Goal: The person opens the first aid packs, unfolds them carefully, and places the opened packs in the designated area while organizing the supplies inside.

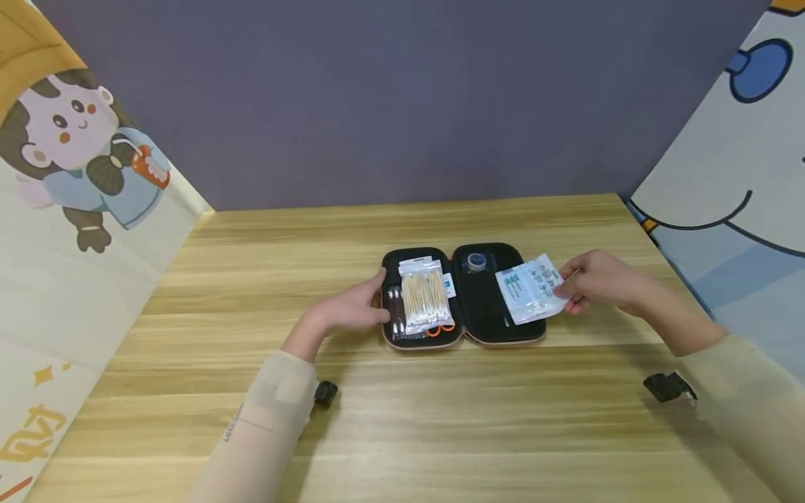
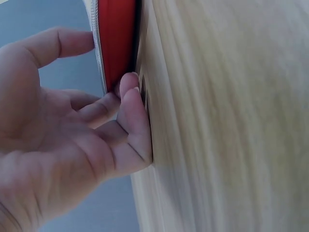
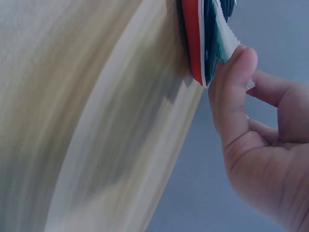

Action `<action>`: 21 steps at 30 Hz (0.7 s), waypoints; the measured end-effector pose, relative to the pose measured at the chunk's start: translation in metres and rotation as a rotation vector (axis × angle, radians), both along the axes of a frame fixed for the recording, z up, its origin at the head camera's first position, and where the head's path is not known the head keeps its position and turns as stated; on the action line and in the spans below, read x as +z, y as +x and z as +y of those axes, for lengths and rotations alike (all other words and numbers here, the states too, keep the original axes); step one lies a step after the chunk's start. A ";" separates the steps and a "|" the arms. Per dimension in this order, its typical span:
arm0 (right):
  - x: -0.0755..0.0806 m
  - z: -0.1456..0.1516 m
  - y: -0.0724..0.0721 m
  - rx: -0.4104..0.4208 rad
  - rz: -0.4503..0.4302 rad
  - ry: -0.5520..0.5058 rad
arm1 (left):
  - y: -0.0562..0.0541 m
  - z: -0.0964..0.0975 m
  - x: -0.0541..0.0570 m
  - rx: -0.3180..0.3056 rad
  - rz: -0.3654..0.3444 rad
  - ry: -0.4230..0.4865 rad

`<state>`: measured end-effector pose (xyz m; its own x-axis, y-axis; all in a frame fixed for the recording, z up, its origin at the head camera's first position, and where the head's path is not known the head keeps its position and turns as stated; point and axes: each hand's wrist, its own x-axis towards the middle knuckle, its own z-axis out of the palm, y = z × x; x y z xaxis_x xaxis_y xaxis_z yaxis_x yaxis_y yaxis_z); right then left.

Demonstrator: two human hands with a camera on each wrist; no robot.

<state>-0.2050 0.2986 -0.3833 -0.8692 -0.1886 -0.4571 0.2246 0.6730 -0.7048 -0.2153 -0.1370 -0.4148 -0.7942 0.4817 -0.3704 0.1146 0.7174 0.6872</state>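
An unzipped first-aid-type case (image 1: 481, 334), black inside with a red outer shell, lies open flat on the wooden table. My left hand (image 1: 355, 305) holds its left edge; the left wrist view shows bent fingers (image 2: 135, 111) against the red side (image 2: 116, 43). Between thumb and fingers, my right hand (image 1: 600, 283) pinches the edge of a white printed packet (image 1: 531, 288), which lies tilted over the case's right half. A clear bag of cotton swabs (image 1: 428, 300) rests in the left half. Orange scissor handles (image 1: 434, 331) peek out below it.
A roll of tape (image 1: 476, 262) sits in the upper part of the case's right half. Slim dark packs with white-tipped sticks (image 1: 396, 311) line the left half. Wooden table (image 1: 440, 419) surrounds the case, with a grey wall (image 1: 402, 105) behind and cartoon-printed panels at both sides.
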 end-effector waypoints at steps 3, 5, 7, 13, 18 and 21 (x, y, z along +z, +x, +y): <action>-0.003 -0.005 0.001 0.005 -0.008 -0.016 | 0.000 -0.002 0.001 0.009 -0.037 0.039; -0.003 -0.008 0.002 0.011 -0.011 -0.027 | 0.000 -0.003 0.002 0.007 -0.043 0.043; -0.004 -0.012 0.003 0.016 -0.015 -0.037 | 0.000 -0.003 0.003 0.001 -0.039 0.043; -0.008 -0.025 0.006 0.029 -0.036 -0.060 | 0.001 -0.002 0.001 -0.007 -0.014 0.036; -0.013 -0.040 0.006 0.033 -0.049 -0.073 | 0.002 0.000 0.001 -0.007 0.005 0.012; -0.015 -0.049 0.005 0.039 -0.049 -0.080 | 0.002 0.001 0.001 -0.004 0.015 0.004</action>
<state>-0.1995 0.2496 -0.3988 -0.8373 -0.2595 -0.4813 0.2352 0.6237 -0.7455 -0.2128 -0.1356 -0.4140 -0.7976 0.4867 -0.3563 0.1281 0.7140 0.6883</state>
